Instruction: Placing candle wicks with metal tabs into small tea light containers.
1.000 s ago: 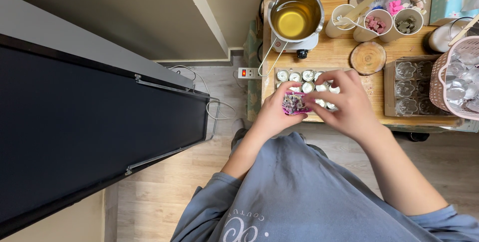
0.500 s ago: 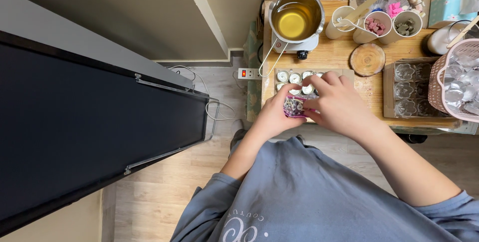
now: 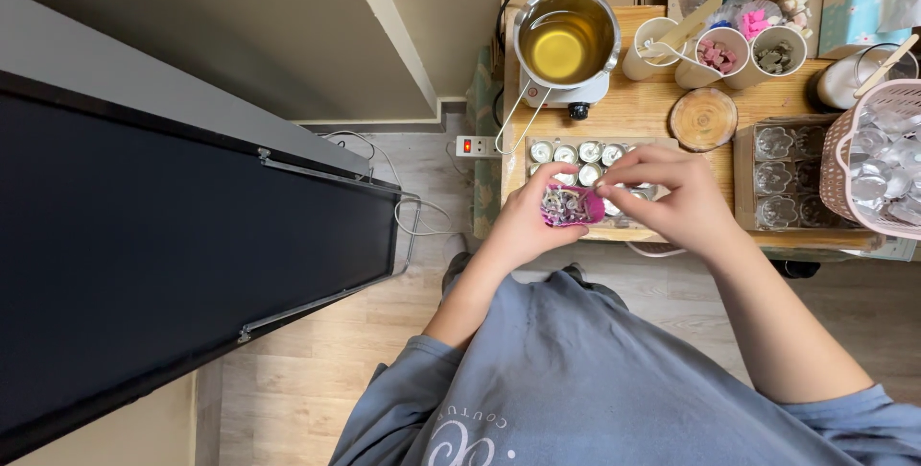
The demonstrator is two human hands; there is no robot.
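Note:
My left hand point(image 3: 526, 228) holds a small pink cup point(image 3: 570, 207) filled with tiny metal pieces, over the near edge of the wooden table point(image 3: 641, 111). My right hand point(image 3: 670, 201) is beside it, fingertips pinched together at the cup's rim; whether they grip a piece is hidden. Under both hands lies a tray of several small round metal tins point(image 3: 578, 153), partly covered by my fingers.
A metal pot of yellow liquid point(image 3: 564, 39) sits on a small white heater at the back. Cups with bits and sticks point(image 3: 721, 51), a round wood slice point(image 3: 703, 119), a clear mould tray point(image 3: 777, 173) and a pink basket point(image 3: 881, 168) stand right. A power strip point(image 3: 477, 146) lies on the floor.
My right hand has drawn back from the tins toward the pink cup, its fingers now pinched at the cup's edge. My left hand has kept the cup nearly still.

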